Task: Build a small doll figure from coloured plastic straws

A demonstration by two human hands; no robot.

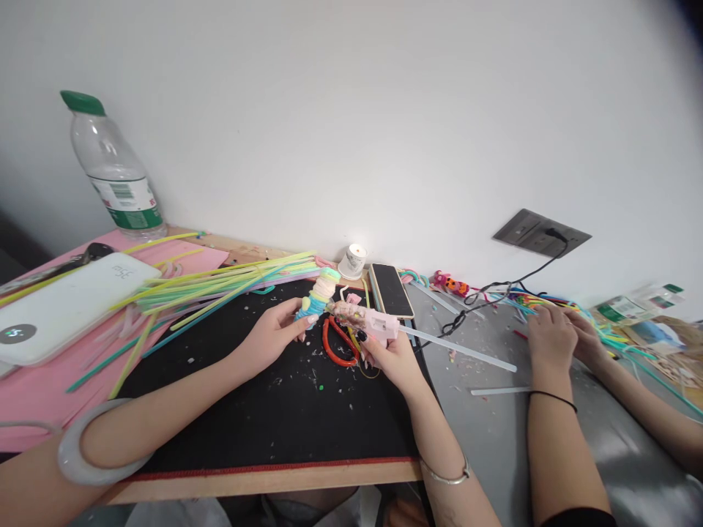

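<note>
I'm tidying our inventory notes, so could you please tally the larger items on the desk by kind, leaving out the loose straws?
Bottle: 1
Power bank: 1
Phone: 1
Candle: 1
Glue gun, in the right hand: 1
Pastel ring stack, in the left hand: 1
Total: 6

Bottle point(118, 172) stands far left behind the power bank point(66, 304); phone point(391, 290) lies right of the candle point(352, 260)
</note>
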